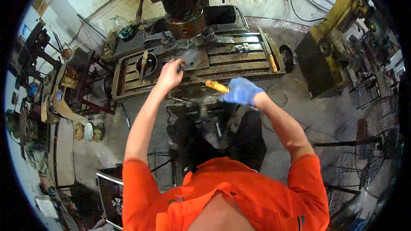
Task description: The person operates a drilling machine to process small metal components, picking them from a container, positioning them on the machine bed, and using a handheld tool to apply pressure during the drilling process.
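1. Hands are seen from the head camera, reaching over a dirty slotted machine table point(239, 57).
2. The left hand point(170, 73) is bare, and its fingers are curled onto the edge of a flat grey metal plate point(191, 58). The plate is lying on the table, near the middle of its front edge and just under the big round machine head point(185, 15).
3. The right hand point(241, 90) is covered by a blue glove. It is closed around a tool with a yellow handle point(217, 86). The handle sticks out to the left of the glove, just in front of the table's front edge. The tool's working end cannot be made out.
4. A dark ring point(147, 63) is lying near the left end of the table, and a second yellow-handled tool point(272, 63) is lying near the right end.
5. An orange shirt point(231, 196) is seen at the bottom edge, and a wire fan point(379, 141) is standing at the right edge.
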`<action>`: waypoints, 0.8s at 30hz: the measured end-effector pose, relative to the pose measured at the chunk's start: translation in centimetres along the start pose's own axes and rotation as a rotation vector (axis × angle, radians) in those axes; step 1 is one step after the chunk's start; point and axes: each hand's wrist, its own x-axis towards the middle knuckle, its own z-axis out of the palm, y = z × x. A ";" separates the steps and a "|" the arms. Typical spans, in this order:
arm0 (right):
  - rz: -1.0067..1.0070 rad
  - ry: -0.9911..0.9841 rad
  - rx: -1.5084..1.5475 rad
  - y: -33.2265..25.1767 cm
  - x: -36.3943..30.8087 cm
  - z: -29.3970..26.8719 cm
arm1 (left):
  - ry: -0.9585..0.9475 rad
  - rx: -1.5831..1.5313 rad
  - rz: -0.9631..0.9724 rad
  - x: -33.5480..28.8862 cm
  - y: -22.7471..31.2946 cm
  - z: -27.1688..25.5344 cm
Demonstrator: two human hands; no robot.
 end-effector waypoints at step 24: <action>0.014 0.721 0.529 8.0 3.4 9.9 | 0.286 0.324 -0.026 6.8 -2.0 6.1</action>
